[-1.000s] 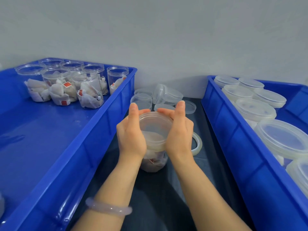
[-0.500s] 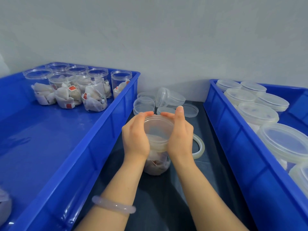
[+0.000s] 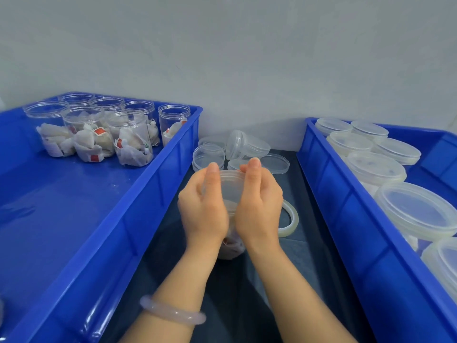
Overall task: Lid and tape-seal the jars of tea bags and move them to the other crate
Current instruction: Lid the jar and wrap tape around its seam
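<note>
A clear jar of tea bags [image 3: 230,246] stands on the dark mat between two blue crates. A translucent lid [image 3: 230,181] sits on its mouth. My left hand [image 3: 202,206] and my right hand [image 3: 258,206] wrap the lid and upper jar from either side, fingers curled around the rim. A roll of clear tape [image 3: 288,219] lies flat just right of my right hand. The left crate [image 3: 158,191] holds several open jars of tea bags [image 3: 132,139] at its far end. The right crate [image 3: 329,184] holds several lidded jars [image 3: 418,211].
Several loose lids [image 3: 274,163] and a tipped stack of lids [image 3: 243,144] lie on the mat behind the jar, near the grey wall. The mat strip between the crates is narrow. A pale bracelet [image 3: 173,310] is on my left wrist.
Both hands have closed further around the lid, thumbs and fingers drawn together over the jar. The view has shifted slightly; the jar stays in the same spot.
</note>
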### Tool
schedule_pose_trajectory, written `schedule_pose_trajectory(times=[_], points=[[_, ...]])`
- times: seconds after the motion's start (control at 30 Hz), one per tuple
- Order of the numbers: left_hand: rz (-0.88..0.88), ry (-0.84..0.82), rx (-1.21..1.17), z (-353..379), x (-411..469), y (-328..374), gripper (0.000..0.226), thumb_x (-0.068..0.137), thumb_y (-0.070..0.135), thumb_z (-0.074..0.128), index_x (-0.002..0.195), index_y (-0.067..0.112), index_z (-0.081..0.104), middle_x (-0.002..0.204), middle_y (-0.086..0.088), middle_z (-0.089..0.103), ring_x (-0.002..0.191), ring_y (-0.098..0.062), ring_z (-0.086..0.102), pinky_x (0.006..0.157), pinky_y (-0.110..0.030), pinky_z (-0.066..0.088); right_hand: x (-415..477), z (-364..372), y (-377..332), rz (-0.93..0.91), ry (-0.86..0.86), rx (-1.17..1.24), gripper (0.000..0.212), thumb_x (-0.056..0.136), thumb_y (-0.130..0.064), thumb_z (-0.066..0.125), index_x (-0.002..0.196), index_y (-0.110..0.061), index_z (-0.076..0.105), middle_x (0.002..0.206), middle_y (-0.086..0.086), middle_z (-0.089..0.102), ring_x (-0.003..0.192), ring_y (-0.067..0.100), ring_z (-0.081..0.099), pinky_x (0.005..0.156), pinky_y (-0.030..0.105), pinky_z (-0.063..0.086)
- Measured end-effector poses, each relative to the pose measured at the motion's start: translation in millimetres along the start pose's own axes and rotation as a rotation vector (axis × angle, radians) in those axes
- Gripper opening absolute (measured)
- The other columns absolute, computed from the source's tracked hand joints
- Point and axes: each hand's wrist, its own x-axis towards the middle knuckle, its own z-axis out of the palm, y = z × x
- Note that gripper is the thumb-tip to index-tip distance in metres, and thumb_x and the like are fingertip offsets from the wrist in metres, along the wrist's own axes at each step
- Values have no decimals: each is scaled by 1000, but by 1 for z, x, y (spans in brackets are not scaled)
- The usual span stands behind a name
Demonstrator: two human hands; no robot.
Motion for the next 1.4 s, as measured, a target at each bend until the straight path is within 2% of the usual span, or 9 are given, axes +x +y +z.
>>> schedule_pose_trajectory(times=[0.23,0.33,0.4,0.57,0.7,0.83,1.1,1.3,1.4], points=[[-46,-51,-127,-1,6,-5,40,80,35,51,101,7,69,90,6,70,84,1,64,73,-13,49,-1,0,9,64,2,37,32,84,-53,47,93,-23,53,88,-12,61,78,-11,56,68,6,41],[-98,-96,-177,-4,6,-5,42,83,39,55,106,7,68,104,-4,70,100,-13,64,89,-26,50,-4,0,8,87,-32,16,64,73,-67,49,116,-19,56,115,-9,61,105,-3,55,88,15,43],[-90,-52,-124,-2,7,-5,21,91,30,56,91,15,71,87,4,71,86,-9,65,78,-23,51,-5,4,5,103,0,23,78,66,-76,44,115,-16,60,112,-9,64,102,1,58,86,17,46],[-71,60,-61,4,8,-9,24,89,16,50,92,10,73,79,5,71,75,-8,66,64,-18,51,-2,7,4,79,119,-7,31,86,-48,43,62,-29,46,52,-22,50,55,-1,48,55,12,36],[-125,-47,-112,-3,8,-5,20,94,17,52,91,16,71,86,4,70,85,-13,65,74,-21,51,-6,5,3,130,92,6,34,88,-44,49,89,-14,63,82,-12,65,79,0,58,72,21,45],[-182,-165,-194,-9,8,-4,24,92,35,55,97,16,70,95,-4,71,97,-24,66,86,-37,51,-14,3,-2,165,44,-54,70,74,-64,50,124,-15,58,121,-6,62,114,8,55,97,27,44],[-192,-10,-80,-2,4,5,22,91,16,52,84,15,73,77,-1,71,83,-26,67,65,-30,51,-11,1,-12,185,71,-191,35,93,-35,49,115,-12,63,110,-2,66,106,14,58,93,32,46],[-93,-60,-222,13,6,73,29,90,11,53,69,23,70,65,12,69,67,-5,64,67,-28,50,8,-17,-73,39,78,-198,42,90,-36,56,125,-13,57,113,-11,55,99,-5,45,75,-3,30],[-68,-128,-350,46,18,127,31,87,8,54,62,21,67,55,10,64,59,-7,61,62,-27,49,45,-39,-127,-70,146,-172,24,89,-23,54,112,-17,60,101,-2,57,92,8,47,75,12,33]])
